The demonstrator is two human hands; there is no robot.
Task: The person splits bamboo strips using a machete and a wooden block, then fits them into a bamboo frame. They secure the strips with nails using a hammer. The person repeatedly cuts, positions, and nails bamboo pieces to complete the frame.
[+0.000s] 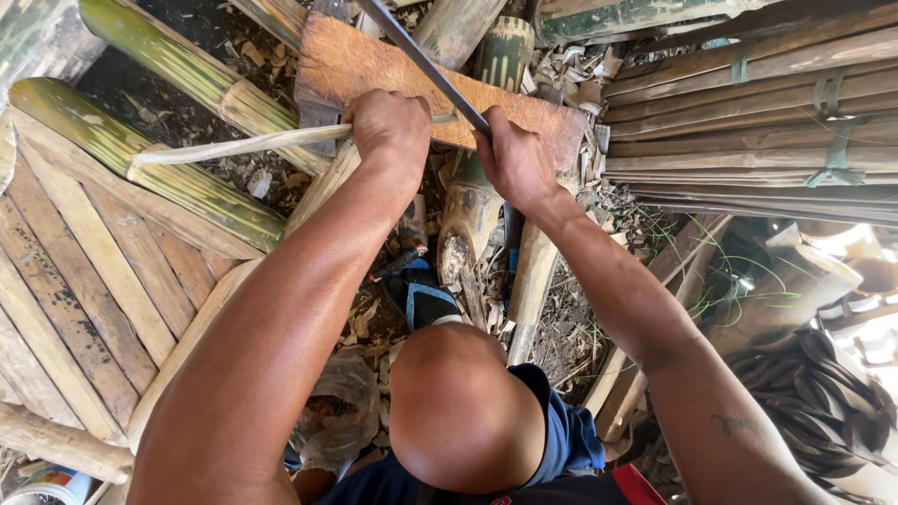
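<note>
My left hand (391, 126) is curled tight around a pale bamboo strip (234, 147), pinning it on the near edge of the wooden block (374, 61). The strip juts left of the block, over green bamboo poles (178, 70). My right hand (513, 161) fists around the long blade's (421, 58) handle, just right of my left, with the blade slanting across the block.

Dirt ground (178, 112) w/ bamboo poles (187, 70), wood block (374, 70), shavings (365, 323).
</note>
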